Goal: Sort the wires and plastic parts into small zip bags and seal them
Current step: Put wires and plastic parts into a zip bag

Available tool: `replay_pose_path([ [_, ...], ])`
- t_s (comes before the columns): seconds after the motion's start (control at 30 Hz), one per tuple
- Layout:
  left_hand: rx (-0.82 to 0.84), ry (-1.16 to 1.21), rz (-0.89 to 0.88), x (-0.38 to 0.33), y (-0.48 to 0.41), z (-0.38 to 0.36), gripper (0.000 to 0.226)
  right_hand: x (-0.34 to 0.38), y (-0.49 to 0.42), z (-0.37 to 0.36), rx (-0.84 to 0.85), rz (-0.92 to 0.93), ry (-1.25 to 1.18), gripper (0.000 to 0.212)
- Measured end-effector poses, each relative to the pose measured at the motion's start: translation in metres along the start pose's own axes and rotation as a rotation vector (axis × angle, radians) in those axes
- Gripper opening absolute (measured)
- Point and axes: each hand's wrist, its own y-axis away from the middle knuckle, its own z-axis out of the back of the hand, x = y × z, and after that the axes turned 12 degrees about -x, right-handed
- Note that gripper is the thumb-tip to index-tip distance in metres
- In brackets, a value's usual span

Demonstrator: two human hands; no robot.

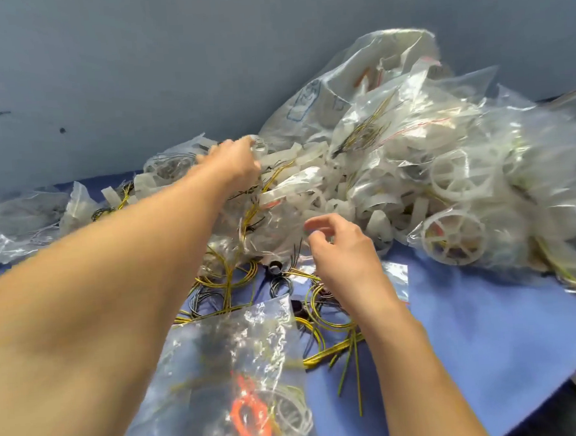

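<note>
A big heap of translucent white plastic parts [314, 179], strips and spoked rings, lies across the blue table [472, 324]. My left hand [232, 162] reaches far into the heap and its fingers close on a small clear plastic ring [260, 148]. My right hand [342, 248] hovers lower, fingers curled and apart, over loose yellow and black wires [323, 316]; nothing shows in it. A clear zip bag [241, 365] with wires, a white ring and an orange piece lies near me. A small flat zip bag [396, 278] peeks out behind my right wrist.
Filled clear bags [462, 160] with spoked rings and wires pile up at the right. More bags [13, 217] lie at the far left. A grey-blue wall [169, 56] stands right behind the heap. The table's edge runs along the lower right.
</note>
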Motion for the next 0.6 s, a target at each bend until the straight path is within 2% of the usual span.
replay_pose_path([
  [0.1,0.128,-0.218,-0.059,-0.006,-0.011,-0.009,0.051,-0.003,-0.004,0.001,0.020,-0.013,-0.042,0.027],
  [0.2,0.170,-0.337,-0.059,-0.006,-0.015,-0.008,0.054,-0.005,-0.006,0.003,0.046,-0.008,-0.039,0.029],
  [0.43,0.096,-0.042,-0.028,0.019,0.009,0.012,0.041,0.000,-0.002,0.001,0.077,0.018,-0.060,0.029],
  [0.6,0.031,0.015,-0.077,0.040,0.045,0.037,0.036,0.011,0.012,-0.007,0.134,0.055,-0.047,0.028],
])
